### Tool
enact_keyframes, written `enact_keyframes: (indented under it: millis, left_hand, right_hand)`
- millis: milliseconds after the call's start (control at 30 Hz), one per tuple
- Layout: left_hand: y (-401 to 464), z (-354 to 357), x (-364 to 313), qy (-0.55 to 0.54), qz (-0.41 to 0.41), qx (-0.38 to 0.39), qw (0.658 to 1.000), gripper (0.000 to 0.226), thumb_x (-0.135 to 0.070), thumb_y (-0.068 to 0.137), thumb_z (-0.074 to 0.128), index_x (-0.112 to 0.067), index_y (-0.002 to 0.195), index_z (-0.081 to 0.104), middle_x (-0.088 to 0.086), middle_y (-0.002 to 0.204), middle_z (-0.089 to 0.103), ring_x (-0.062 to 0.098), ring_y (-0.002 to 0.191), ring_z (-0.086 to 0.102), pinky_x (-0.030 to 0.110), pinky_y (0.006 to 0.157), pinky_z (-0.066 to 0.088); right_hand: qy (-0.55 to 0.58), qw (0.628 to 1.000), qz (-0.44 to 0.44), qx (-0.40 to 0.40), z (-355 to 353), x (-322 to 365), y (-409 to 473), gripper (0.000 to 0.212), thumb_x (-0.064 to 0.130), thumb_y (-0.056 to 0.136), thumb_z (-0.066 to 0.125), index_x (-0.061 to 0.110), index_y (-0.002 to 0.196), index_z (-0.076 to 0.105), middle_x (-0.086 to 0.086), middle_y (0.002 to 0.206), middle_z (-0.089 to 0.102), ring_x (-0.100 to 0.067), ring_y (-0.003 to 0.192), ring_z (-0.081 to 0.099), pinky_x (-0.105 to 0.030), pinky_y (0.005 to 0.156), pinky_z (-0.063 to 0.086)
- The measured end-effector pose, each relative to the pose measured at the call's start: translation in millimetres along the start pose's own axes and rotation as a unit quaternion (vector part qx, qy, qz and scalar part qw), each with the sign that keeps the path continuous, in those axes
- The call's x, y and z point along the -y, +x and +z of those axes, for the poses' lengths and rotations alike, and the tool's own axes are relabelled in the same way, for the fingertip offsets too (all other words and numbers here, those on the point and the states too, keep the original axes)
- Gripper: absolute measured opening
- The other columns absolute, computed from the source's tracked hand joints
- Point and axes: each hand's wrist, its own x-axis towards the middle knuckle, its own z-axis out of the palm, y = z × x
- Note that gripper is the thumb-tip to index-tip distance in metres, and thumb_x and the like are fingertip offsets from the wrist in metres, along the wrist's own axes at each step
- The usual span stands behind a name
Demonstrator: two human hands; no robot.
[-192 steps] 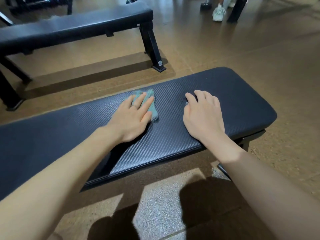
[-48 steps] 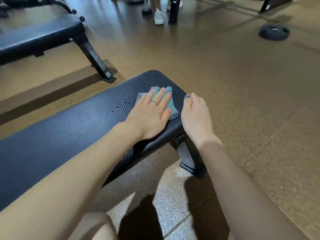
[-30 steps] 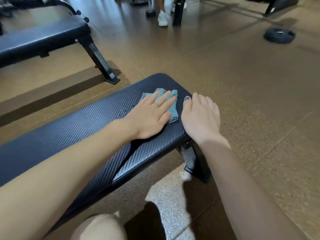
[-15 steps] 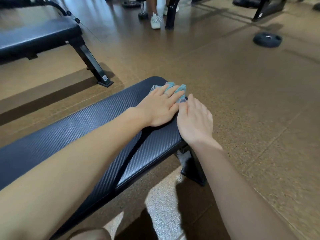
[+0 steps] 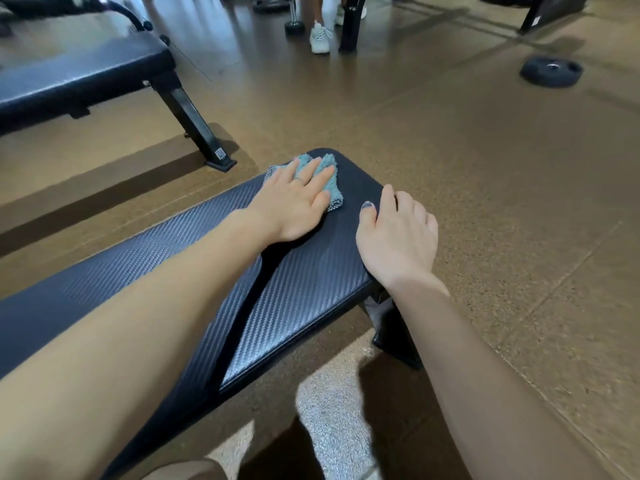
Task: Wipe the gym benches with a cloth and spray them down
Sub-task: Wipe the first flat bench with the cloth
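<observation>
A black padded gym bench (image 5: pixel 304 282) with a woven texture runs from lower left to its end near the middle of the head view. My left hand (image 5: pixel 294 202) lies flat on a teal cloth (image 5: pixel 332 188) and presses it onto the far corner of the pad. My right hand (image 5: pixel 398 237) rests palm down on the bench's right end edge, fingers curled over the side, holding nothing. No spray bottle is in view.
A second black bench (image 5: pixel 79 74) stands at upper left with its angled leg (image 5: pixel 194 129) on the brown rubber floor. A weight plate (image 5: pixel 550 71) lies at upper right. A person's white shoe (image 5: pixel 320 38) and a dumbbell (image 5: pixel 294 27) are at the top.
My left hand slid the cloth away from my right hand toward the bench's far corner. My right hand shifted slightly right along the end edge, and the two hands are apart again.
</observation>
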Motion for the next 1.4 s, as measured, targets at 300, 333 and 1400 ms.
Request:
enact_keyframes:
  millis: [300,333,1400]
  left_hand:
    - [-111,-2,15,-0.007,0.105,0.007,0.994,0.069,-0.059,0.097,-0.001,-0.037,0.163,0.001,-0.017,0.168,-0.011,0.007,0.156,-0.018,0.025,0.124,-0.015]
    - [-93,-3,16,-0.008,0.086,0.006,0.996,0.074,-0.061,0.094,-0.003,-0.036,0.163,0.004,-0.015,0.169,-0.008,0.009,0.157,-0.014,0.028,0.126,-0.012]
    - [50,-20,1,-0.009,-0.004,0.017,1.0,0.065,-0.051,0.102,0.006,-0.031,0.164,0.012,-0.001,0.173,0.009,0.033,0.154,0.018,0.048,0.124,0.019]
  right_hand:
    - [-0.069,0.995,0.013,0.068,-10,22,9,0.064,0.049,0.105,0.015,0.017,0.161,0.016,-0.023,0.154,0.034,-0.043,0.138,0.033,-0.052,0.119,0.019]
    - [-0.078,0.994,0.015,0.074,-8,28,13,0.064,0.05,0.104,0.014,0.019,0.161,0.015,-0.026,0.154,0.033,-0.046,0.137,0.033,-0.054,0.118,0.018]
    - [-0.135,0.991,-0.007,0.005,11,32,10,0.061,0.046,0.104,0.016,0.023,0.16,0.022,-0.022,0.142,0.044,-0.041,0.123,0.042,-0.052,0.11,0.026]
